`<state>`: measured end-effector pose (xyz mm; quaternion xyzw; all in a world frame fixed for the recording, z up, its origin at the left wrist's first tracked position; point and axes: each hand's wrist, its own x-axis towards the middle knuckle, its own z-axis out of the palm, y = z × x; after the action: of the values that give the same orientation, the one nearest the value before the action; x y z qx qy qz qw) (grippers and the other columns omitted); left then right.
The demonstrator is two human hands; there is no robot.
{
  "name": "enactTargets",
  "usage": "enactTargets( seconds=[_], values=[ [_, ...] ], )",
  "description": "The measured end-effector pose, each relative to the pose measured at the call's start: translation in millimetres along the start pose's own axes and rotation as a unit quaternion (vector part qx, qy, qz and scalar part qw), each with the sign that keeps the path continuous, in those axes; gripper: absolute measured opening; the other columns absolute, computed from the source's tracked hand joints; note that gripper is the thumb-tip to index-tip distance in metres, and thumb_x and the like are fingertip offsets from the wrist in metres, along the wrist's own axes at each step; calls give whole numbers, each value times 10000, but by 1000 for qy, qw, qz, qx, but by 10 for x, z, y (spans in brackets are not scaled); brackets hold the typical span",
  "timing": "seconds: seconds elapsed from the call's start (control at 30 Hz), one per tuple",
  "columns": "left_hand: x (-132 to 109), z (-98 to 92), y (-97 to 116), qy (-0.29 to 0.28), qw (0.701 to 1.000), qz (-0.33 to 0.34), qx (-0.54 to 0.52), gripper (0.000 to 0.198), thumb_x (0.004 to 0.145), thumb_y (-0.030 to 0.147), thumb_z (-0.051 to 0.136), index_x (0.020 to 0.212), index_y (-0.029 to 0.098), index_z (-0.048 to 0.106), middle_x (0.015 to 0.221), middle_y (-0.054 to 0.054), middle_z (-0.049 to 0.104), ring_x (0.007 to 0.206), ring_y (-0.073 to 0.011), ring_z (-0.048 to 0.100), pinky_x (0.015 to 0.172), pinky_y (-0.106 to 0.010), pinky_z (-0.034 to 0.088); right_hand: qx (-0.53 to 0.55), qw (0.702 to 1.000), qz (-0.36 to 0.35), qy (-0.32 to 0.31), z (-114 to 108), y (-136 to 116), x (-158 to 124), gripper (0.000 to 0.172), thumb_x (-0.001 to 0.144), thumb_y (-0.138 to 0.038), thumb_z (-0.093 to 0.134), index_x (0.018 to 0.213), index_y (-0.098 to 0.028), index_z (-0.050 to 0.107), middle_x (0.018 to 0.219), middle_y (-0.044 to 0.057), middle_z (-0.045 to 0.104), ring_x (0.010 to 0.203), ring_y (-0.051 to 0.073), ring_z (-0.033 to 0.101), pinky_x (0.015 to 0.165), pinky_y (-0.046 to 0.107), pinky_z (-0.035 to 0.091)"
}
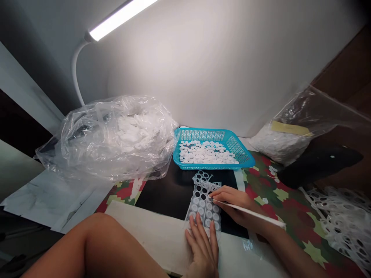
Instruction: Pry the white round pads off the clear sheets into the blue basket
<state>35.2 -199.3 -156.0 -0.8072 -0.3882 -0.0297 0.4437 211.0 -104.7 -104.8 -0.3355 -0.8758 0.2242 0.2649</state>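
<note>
The right hand (239, 204) has its grip closed around a slim white stick (252, 213), pinched near one end with the shaft slanting back over the wrist; its front end is at the punched plastic sheet (204, 203), though whether it touches cannot be told. The left hand (201, 249) grips nothing — it lies flat, fingers spread, over the near end of that sheet. Translucent and lined with rows of round places, the sheet shows dark open holes toward its far end and white discs in the nearer rows. It rests on a black mat (165, 193) on the bench, its near end reaching over pale paper (145, 227). Just beyond stands a turquoise mesh basket (211, 166) with many small white discs (205, 152) over its floor. To its left bulges a large clear plastic bag (95, 143) with white contents; to its right, another clear bag (282, 144) holds white pieces and a yellow slip (291, 128). Below that sit a black object (321, 162), a few loose discs (273, 173) on a red-and-green patterned cloth (266, 183), and — at the far right — a heap of holed plastic webbing (344, 224). A lit bar lamp (121, 19) hangs above.
</note>
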Motion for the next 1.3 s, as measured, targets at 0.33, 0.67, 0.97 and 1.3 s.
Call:
enactTargets(
  seconds=[0.33, 0.67, 0.97, 1.3],
  values=[
    [4, 14, -23, 13, 1000, 12, 22, 493, 865, 329, 321, 1208, 35, 520, 993, -166, 696, 898, -293, 672, 670, -412, 526, 17, 999, 16, -27, -55, -66, -1, 160, 927, -201, 458, 955, -188, 614, 1018, 87, 650, 958, 170, 605, 806, 281, 514],
    [-10, 35, 13, 10, 1000, 2, 20, 496, 849, 338, 360, 1219, 50, 520, 1009, -173, 691, 907, -296, 669, 685, -428, 522, 30, 999, 20, -24, -59, -53, 8, 167, 927, -219, 459, 936, -193, 624, 1000, 84, 663, 942, 174, 613, 795, 287, 514],
    [-11, 54, -9, 21, 999, 15, 31, 512, 851, 337, 318, 1218, 37, 512, 993, -166, 696, 884, -282, 677, 669, -413, 521, 29, 998, 38, -27, -110, -120, 40, 174, 926, -248, 462, 894, -192, 624, 969, 83, 676, 896, 175, 632, 764, 282, 520],
    [-2, 72, 20, 40, 999, -19, 14, 505, 835, 317, 320, 1191, 22, 525, 968, -157, 705, 867, -276, 681, 667, -395, 516, 31, 998, 43, -21, -94, -129, 55, 173, 925, -255, 471, 930, -194, 632, 960, 73, 684, 892, 172, 632, 771, 286, 520]
  ],
)
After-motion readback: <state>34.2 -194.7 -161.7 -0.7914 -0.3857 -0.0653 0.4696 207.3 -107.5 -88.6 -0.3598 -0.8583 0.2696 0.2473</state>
